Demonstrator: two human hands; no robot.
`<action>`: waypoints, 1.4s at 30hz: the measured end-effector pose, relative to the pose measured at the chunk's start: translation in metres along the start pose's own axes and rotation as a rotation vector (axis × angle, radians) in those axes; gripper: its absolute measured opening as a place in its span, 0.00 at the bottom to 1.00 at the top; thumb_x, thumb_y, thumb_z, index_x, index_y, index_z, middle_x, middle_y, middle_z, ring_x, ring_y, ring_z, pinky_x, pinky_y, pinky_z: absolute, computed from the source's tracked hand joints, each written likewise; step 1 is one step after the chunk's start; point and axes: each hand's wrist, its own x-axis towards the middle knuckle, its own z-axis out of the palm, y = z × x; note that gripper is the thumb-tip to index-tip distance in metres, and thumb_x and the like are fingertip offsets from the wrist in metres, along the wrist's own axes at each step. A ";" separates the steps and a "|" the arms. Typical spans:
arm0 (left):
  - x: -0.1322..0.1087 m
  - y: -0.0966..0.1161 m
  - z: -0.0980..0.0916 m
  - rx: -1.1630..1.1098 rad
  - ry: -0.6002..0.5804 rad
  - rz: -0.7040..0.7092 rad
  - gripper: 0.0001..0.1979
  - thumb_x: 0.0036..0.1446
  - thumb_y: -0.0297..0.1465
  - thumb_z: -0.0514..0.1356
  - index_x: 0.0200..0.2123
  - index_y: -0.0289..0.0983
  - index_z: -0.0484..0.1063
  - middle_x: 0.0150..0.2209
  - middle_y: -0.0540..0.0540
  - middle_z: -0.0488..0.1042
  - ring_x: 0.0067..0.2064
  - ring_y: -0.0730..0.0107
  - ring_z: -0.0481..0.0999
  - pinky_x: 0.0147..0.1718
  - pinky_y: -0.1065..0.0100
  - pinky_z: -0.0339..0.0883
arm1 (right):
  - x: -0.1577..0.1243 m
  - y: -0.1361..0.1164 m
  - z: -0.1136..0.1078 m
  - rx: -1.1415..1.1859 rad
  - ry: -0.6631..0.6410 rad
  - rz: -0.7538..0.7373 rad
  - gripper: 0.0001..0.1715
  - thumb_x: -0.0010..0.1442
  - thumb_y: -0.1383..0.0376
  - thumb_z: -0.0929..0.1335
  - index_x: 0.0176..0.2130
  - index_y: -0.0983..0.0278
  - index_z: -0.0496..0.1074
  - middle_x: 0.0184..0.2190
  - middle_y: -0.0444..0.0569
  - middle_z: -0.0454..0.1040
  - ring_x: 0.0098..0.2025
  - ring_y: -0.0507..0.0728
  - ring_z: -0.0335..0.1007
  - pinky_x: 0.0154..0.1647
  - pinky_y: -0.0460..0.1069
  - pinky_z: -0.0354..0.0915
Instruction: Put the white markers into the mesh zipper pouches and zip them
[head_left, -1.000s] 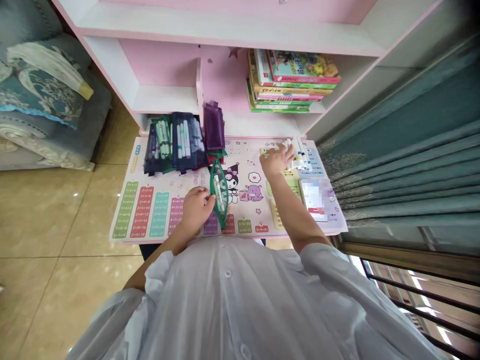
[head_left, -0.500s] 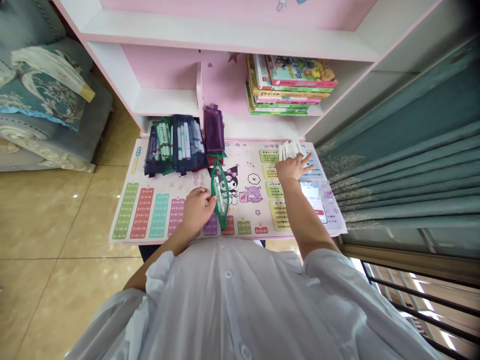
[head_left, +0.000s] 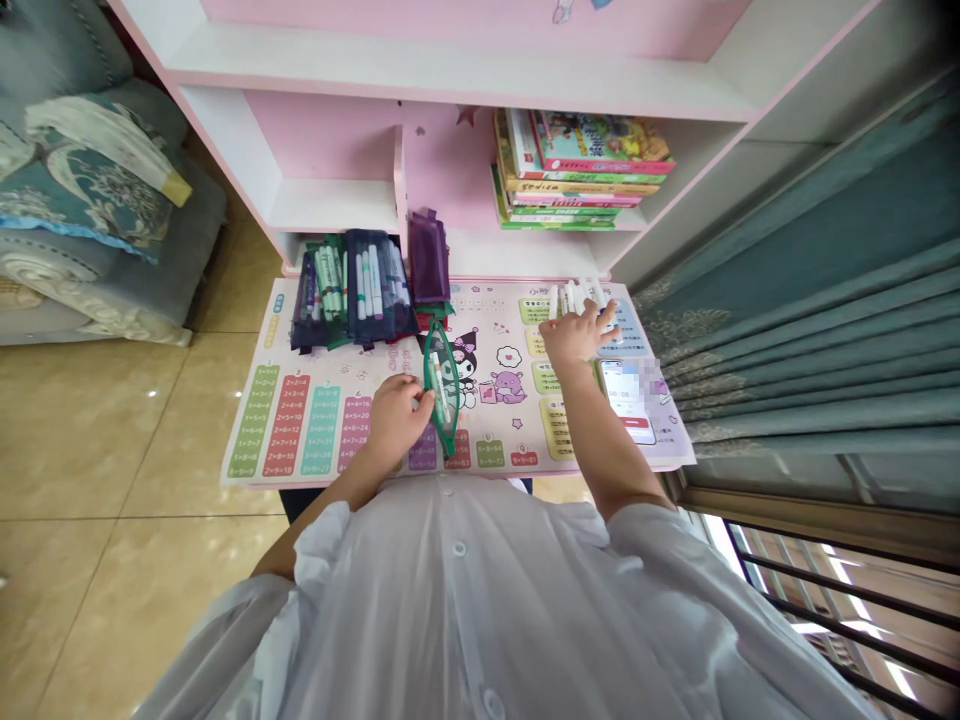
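My left hand is closed on the left edge of a green-zipped mesh pencil pouch. The pouch gapes, with white markers inside. Over at the right of the desk, my right hand has its thumb side against a white marker, which looks pinched and stands slightly apart from the others. Its other fingers are spread and raised, and partly cover a row of white markers.
Dark blue mesh pouches filled with markers lie at the back left, beside a purple pouch. A phone rests near my right forearm. Stacked books sit on the shelf, and a curtain hangs at the right.
My right hand has shifted slightly left and towards me, and the leftmost marker has moved away from the row with it. The left hand and pouch are nearly unchanged.
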 end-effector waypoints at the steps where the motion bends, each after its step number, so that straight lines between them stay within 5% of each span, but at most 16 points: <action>1: 0.000 0.000 0.000 0.001 0.001 0.001 0.14 0.60 0.37 0.58 0.23 0.41 0.73 0.43 0.41 0.81 0.53 0.54 0.77 0.56 0.54 0.70 | -0.005 -0.003 -0.003 0.017 0.019 -0.017 0.14 0.53 0.65 0.65 0.33 0.69 0.78 0.68 0.63 0.60 0.75 0.77 0.36 0.68 0.81 0.40; 12: 0.001 0.001 -0.001 0.007 -0.006 0.001 0.14 0.59 0.37 0.57 0.23 0.41 0.73 0.41 0.41 0.81 0.53 0.54 0.76 0.56 0.54 0.70 | -0.074 -0.047 -0.041 0.198 0.109 -0.208 0.09 0.51 0.63 0.66 0.23 0.63 0.72 0.64 0.60 0.67 0.73 0.79 0.45 0.64 0.81 0.48; 21: 0.001 -0.001 -0.001 -0.012 0.006 0.000 0.14 0.60 0.37 0.57 0.24 0.41 0.73 0.44 0.40 0.81 0.53 0.54 0.77 0.57 0.53 0.69 | -0.135 -0.078 -0.079 0.403 -0.068 -0.371 0.09 0.52 0.65 0.69 0.22 0.61 0.72 0.63 0.56 0.68 0.74 0.78 0.44 0.65 0.74 0.51; 29: 0.000 0.001 -0.001 -0.001 0.011 -0.001 0.12 0.59 0.34 0.58 0.24 0.41 0.73 0.45 0.39 0.81 0.53 0.54 0.77 0.57 0.54 0.69 | -0.165 -0.092 -0.080 0.344 -0.257 -0.435 0.09 0.53 0.64 0.72 0.23 0.63 0.74 0.65 0.58 0.67 0.74 0.79 0.44 0.65 0.78 0.50; 42: 0.001 0.001 -0.003 0.014 0.005 0.018 0.11 0.58 0.33 0.58 0.24 0.41 0.73 0.43 0.41 0.81 0.52 0.54 0.78 0.57 0.54 0.70 | -0.169 -0.099 -0.064 0.292 -0.350 -0.482 0.11 0.56 0.61 0.73 0.26 0.64 0.78 0.66 0.61 0.66 0.74 0.80 0.44 0.65 0.81 0.48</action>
